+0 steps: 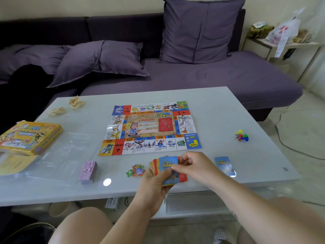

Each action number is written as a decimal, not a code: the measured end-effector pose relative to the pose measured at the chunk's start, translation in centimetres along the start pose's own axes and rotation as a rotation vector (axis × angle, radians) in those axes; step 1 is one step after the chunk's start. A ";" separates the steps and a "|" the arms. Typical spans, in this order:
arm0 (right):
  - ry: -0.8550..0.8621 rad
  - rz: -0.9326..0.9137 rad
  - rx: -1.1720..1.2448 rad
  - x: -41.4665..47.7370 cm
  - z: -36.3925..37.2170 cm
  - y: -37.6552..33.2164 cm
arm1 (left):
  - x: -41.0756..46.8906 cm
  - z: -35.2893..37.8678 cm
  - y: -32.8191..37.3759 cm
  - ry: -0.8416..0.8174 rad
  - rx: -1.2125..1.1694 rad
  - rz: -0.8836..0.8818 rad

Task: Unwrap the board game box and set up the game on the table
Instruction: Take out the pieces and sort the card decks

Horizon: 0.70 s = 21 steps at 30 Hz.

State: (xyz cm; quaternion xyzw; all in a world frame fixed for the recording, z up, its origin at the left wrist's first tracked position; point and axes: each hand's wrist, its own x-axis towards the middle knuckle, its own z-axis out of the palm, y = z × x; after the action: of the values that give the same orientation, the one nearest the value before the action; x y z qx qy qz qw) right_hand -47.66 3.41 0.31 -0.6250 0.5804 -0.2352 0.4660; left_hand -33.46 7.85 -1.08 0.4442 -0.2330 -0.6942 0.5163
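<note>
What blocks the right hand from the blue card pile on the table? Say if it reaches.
Probably yes: the blue card pile lies close beside the right hand, only bare table between, though it pinches the fanned cards the left hand holds.

One board (149,128), one box (29,137), two paper wads (76,102), two cushions (200,30).

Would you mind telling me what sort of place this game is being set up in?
Most likely a home living room: a purple sofa with loose cushions stands behind a low, glass-topped coffee table.
</note>
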 end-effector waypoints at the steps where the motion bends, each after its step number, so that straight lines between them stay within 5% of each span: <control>1: 0.014 0.009 0.015 -0.1 -0.4 0.3 | 0.0 0.4 -0.3 -0.009 0.011 -0.001; 12: 0.167 0.073 0.136 -2.4 -7.3 3.6 | 0.4 4.8 -2.3 -0.075 0.006 -0.053; 15: 0.324 0.127 0.025 -2.1 -9.7 5.5 | 1.0 5.1 -2.8 -0.057 0.013 -0.075; 21: 0.303 0.223 -0.116 -0.7 -9.8 8.5 | 2.0 5.7 -3.5 -0.004 0.066 -0.093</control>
State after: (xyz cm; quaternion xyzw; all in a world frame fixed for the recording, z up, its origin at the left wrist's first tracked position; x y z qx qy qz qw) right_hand -60.30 1.98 -2.31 -0.5404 0.7221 -0.2395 0.3596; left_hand -40.30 6.46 -1.70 0.4700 -0.2356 -0.7103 0.4680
